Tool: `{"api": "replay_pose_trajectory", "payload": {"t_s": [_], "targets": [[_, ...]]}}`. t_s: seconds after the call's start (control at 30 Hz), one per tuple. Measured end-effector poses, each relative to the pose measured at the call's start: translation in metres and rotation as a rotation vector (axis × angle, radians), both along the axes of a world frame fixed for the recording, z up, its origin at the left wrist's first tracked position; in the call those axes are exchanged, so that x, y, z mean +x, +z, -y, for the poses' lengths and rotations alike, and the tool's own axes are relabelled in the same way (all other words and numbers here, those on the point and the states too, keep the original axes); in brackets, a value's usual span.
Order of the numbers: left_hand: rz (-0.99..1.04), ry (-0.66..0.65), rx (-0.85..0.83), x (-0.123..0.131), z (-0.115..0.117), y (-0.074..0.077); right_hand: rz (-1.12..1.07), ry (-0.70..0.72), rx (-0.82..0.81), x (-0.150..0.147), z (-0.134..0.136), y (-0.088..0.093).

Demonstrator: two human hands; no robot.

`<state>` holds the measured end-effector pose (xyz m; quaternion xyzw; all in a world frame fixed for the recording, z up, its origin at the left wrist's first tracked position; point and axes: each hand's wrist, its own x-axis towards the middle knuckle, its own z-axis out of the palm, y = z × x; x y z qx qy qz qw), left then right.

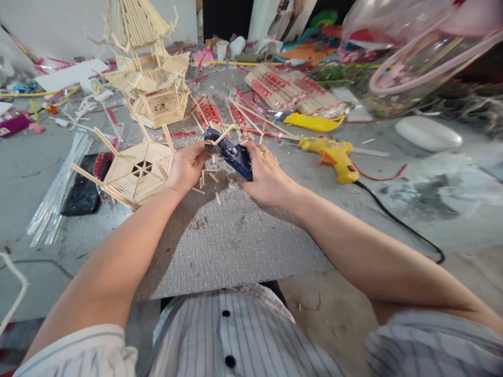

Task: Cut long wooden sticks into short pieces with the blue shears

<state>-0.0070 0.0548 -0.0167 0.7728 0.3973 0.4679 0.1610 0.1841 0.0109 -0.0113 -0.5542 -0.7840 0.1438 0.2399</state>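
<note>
My right hand (271, 175) is wrapped round a dark blue hand cutter (238, 161), whose head points to the left. At that head, my left hand (188, 166) is closed in a pinch on a thin wooden stick (225, 134), which slants up across the jaws. The fingertips of the left hand are partly hidden by the cutter. Short cut stick pieces (218, 198) lie on the table below both hands. Just left of my left wrist sits a six-sided stick frame (129, 175) with posts standing up from its corners.
A tiered stick pagoda (159, 107) stands behind the frame. To the right lie a yellow glue gun (340, 159) with a black cord and a yellow-handled saw or knife (314, 122). Packs of chopsticks (291, 91) are behind; clear glue sticks (58, 183) and a black phone-like slab (81, 188) lie left.
</note>
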Motion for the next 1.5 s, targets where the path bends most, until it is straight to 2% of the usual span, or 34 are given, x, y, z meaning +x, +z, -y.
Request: {"api": "replay_pose_trajectory", "payload": {"t_s": [0.27,0.4,0.5,0.57,0.67,0.77,0.87,1.03,1.1,1.23,1.33,1.5], "targets": [[0.014,0.014,-0.009,0.002,0.010,0.007,0.008,0.005,0.094,0.001,-0.002,0.000],[-0.006,0.061,-0.021,0.004,0.013,0.009,0.018,-0.014,0.146,0.003,-0.004,-0.001],[0.047,0.061,-0.099,0.006,0.013,0.009,0.001,-0.044,0.143,0.004,-0.002,0.001],[0.119,0.011,-0.189,0.009,0.014,0.008,-0.050,-0.062,0.136,0.003,-0.001,0.006],[0.212,-0.119,-0.295,0.017,0.019,0.007,-0.254,-0.068,0.064,-0.005,-0.003,0.017],[0.249,-0.230,-0.340,0.029,0.027,0.006,-0.600,0.012,-0.131,-0.019,-0.011,0.028],[0.228,-0.244,-0.363,0.040,0.034,0.006,-0.845,0.043,-0.208,-0.033,-0.026,0.034],[0.094,-0.158,-0.421,0.045,0.039,0.002,-0.936,-0.063,-0.197,-0.049,-0.048,0.025],[0.013,-0.050,-0.423,0.044,0.040,-0.001,-0.919,-0.066,-0.199,-0.053,-0.052,0.017],[-0.037,0.143,-0.285,0.044,0.042,-0.004,-0.846,-0.073,-0.148,-0.058,-0.050,0.008],[-0.075,0.194,-0.238,0.045,0.042,-0.001,-0.819,-0.109,-0.090,-0.057,-0.048,0.008],[-0.196,0.253,-0.262,0.043,0.045,0.004,-0.807,-0.144,-0.059,-0.054,-0.042,0.006]]}}
